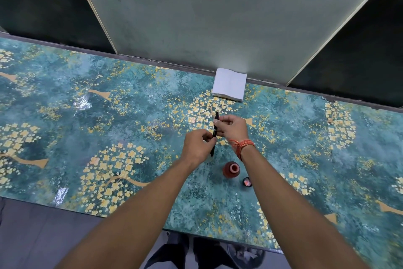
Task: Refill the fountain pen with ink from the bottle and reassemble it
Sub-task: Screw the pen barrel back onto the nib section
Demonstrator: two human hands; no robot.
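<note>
A slim black fountain pen point(214, 132) with gold rings is held nearly upright above the table, between both hands. My left hand point(197, 147) pinches its lower half. My right hand point(232, 127), with an orange thread on the wrist, grips the upper half near the middle ring. The pen looks closed along its length; any gap at the joint is hidden by my fingers. A red ink bottle point(231, 170) stands open on the table just below my hands. Its small black cap point(247, 181) lies to the bottle's right, inside facing up.
A stack of white paper napkins point(229, 84) lies at the table's far edge against a grey-green wall panel. The table point(109, 127) is covered in a glossy teal sheet with gold tree patterns. Its near edge runs across the bottom, with my dark trousers below.
</note>
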